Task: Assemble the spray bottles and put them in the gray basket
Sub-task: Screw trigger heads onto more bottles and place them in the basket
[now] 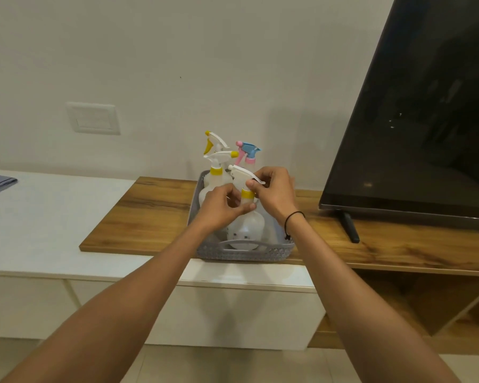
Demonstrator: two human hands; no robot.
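Both hands on the front bottle (246, 225) in the basket (244, 252): left hand (221, 205) pinching its neck, right hand (274, 194) pinching the sprayer (242, 175).

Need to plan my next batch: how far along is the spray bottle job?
Three assembled bottles already stand in the gray plastic basket. Both hands, left and right, grip the fourth translucent bottle with a yellow collar. No loose parts visible elsewhere.

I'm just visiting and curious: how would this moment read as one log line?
left hand: holds front bottle neck | right hand: grips its spray head | gray basket: three other bottles inside | step: fitting head
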